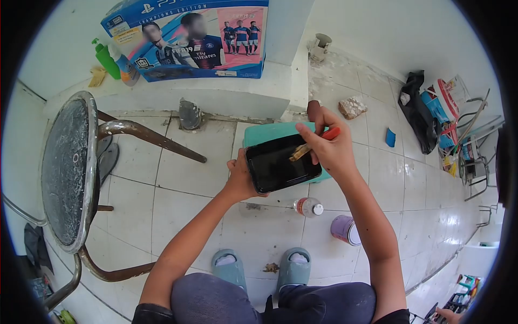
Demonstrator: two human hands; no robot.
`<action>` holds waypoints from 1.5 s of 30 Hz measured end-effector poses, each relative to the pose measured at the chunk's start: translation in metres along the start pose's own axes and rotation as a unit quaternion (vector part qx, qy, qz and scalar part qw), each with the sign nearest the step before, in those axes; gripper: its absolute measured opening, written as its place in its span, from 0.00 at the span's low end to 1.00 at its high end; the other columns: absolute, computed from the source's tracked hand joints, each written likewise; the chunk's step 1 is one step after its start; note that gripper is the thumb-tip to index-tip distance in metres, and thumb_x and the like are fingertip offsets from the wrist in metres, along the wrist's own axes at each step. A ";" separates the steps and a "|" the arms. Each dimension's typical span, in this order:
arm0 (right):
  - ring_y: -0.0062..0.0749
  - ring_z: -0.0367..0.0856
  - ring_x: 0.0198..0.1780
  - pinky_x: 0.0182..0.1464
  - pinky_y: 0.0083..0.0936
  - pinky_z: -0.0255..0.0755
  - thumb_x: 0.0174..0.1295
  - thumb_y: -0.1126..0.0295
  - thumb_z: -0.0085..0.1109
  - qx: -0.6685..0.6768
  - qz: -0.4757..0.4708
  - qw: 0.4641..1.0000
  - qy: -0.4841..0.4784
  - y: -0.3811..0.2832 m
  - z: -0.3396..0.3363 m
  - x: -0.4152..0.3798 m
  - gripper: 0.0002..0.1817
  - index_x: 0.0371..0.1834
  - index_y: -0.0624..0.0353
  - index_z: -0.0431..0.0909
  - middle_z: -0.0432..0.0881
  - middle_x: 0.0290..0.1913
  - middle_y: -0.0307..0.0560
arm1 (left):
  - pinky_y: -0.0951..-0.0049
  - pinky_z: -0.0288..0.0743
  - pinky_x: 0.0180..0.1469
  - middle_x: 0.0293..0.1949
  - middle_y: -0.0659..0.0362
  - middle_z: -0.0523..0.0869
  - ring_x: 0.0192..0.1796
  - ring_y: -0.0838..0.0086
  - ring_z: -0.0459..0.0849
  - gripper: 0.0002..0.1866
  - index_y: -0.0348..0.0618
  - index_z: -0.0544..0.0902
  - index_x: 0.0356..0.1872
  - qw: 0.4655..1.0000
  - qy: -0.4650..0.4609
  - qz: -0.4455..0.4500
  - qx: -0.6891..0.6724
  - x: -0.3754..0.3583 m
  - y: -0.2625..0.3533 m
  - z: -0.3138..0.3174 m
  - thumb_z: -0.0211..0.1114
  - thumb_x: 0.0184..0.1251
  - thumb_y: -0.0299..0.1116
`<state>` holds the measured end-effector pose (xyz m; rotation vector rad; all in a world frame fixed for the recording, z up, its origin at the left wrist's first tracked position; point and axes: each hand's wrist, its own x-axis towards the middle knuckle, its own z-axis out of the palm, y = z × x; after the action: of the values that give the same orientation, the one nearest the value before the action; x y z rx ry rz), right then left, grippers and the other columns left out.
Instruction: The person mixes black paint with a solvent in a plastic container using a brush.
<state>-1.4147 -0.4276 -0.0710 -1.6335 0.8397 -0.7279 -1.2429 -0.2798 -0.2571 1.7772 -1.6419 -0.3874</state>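
Left hand [239, 175] grips the phone [281, 163] by its edge, tilting the screen up so right hand [330, 146], fingers pinching the brush [313, 143], can sweep it.

— What's around me on the floor?

— My two teal slippers [263, 267] sit side by side on the white tiles [183, 194]. Just ahead of them lies a small clear bottle [308, 206] with a white cap, and near it a purple tin [345, 229] tipped on its side.

— And to my left?

— A worn metal stool [67, 170] with rusty legs. Behind it, on the ledge [216, 86], stands a blue game-console box [189, 40], with a green squeeze bottle [107, 58] beside it.

— To my right?

— A chunk of stone [352, 107], a small blue scrap [390, 137], and a black bag [418, 110] against colourful packets [445, 105] by the wall.
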 end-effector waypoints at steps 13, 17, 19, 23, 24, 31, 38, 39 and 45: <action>0.34 0.66 0.21 0.27 0.30 0.64 0.59 0.73 0.75 -0.241 -0.062 0.966 -0.073 -0.031 0.008 -0.004 0.23 0.23 0.63 0.63 0.65 0.18 0.45 | 0.58 0.51 0.58 0.62 0.53 0.64 0.66 0.59 0.64 0.71 0.47 0.56 0.74 0.997 -0.017 -0.079 -0.021 0.000 0.019 -0.001 0.89 0.20 0.51; 0.51 0.66 0.25 0.31 0.37 0.65 0.60 0.69 0.73 -0.308 -0.102 0.942 -0.082 -0.014 0.021 -0.007 0.21 0.24 0.65 0.65 0.69 0.21 0.54 | 0.58 0.50 0.55 0.63 0.52 0.64 0.66 0.60 0.65 0.74 0.45 0.53 0.75 0.998 -0.020 -0.060 0.013 -0.001 0.018 0.000 0.89 0.21 0.55; 0.54 0.65 0.27 0.32 0.39 0.65 0.60 0.69 0.72 -0.309 -0.100 0.942 -0.082 -0.012 0.024 -0.008 0.21 0.25 0.65 0.66 0.70 0.22 0.56 | 0.58 0.50 0.55 0.63 0.53 0.64 0.66 0.60 0.64 0.74 0.45 0.54 0.75 0.998 -0.015 -0.054 0.019 -0.002 0.015 0.002 0.89 0.20 0.55; 0.53 0.65 0.26 0.31 0.39 0.65 0.60 0.70 0.72 -0.258 -0.079 0.955 -0.126 -0.013 0.025 -0.009 0.20 0.25 0.65 0.66 0.69 0.22 0.56 | 0.57 0.51 0.56 0.63 0.53 0.65 0.67 0.61 0.63 0.74 0.45 0.55 0.75 0.996 -0.035 -0.078 0.021 0.000 0.016 0.002 0.89 0.20 0.55; 0.53 0.65 0.26 0.31 0.39 0.65 0.60 0.70 0.71 -0.239 -0.074 0.958 -0.139 -0.013 0.025 -0.008 0.20 0.25 0.65 0.66 0.69 0.22 0.56 | 0.57 0.51 0.56 0.63 0.53 0.65 0.67 0.61 0.63 0.74 0.45 0.55 0.75 0.996 -0.035 -0.078 0.020 0.000 0.017 0.001 0.89 0.20 0.55; 0.48 0.59 0.25 0.29 0.36 0.64 0.61 0.70 0.71 -0.308 -0.095 0.943 -0.085 -0.006 0.025 -0.005 0.20 0.24 0.65 0.66 0.66 0.19 0.54 | 0.56 0.50 0.59 0.61 0.55 0.65 0.65 0.61 0.64 0.68 0.51 0.61 0.73 0.996 -0.024 -0.081 0.008 0.002 0.020 0.000 0.88 0.20 0.52; 0.28 0.60 0.25 0.28 0.30 0.60 0.64 0.70 0.71 -0.140 -0.040 0.988 -0.057 -0.009 0.017 0.002 0.23 0.22 0.63 0.63 0.64 0.18 0.44 | 0.56 0.52 0.64 0.61 0.54 0.68 0.65 0.61 0.64 0.67 0.49 0.57 0.71 0.996 0.022 -0.055 -0.060 -0.008 0.007 0.008 0.88 0.21 0.47; 0.24 0.60 0.26 0.29 0.29 0.60 0.65 0.70 0.71 -0.099 -0.022 0.995 -0.021 -0.010 0.010 0.005 0.23 0.21 0.62 0.63 0.63 0.18 0.41 | 0.56 0.52 0.64 0.61 0.54 0.68 0.65 0.61 0.64 0.67 0.49 0.57 0.71 0.997 0.017 -0.046 -0.059 -0.011 0.007 0.009 0.88 0.21 0.47; 0.17 0.66 0.11 0.13 0.18 0.54 0.67 0.69 0.69 0.090 0.015 0.995 0.038 -0.015 -0.035 0.018 0.22 0.21 0.54 0.64 0.69 0.16 0.35 | 0.55 0.53 0.77 0.67 0.52 0.68 0.73 0.60 0.64 0.75 0.47 0.40 0.75 0.902 0.015 -0.065 -0.426 -0.007 0.011 0.018 0.91 0.30 0.44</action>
<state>-1.4310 -0.4589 -0.0488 -1.4371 0.8268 -0.8255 -1.2636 -0.2773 -0.2647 1.1954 -1.0597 -0.9621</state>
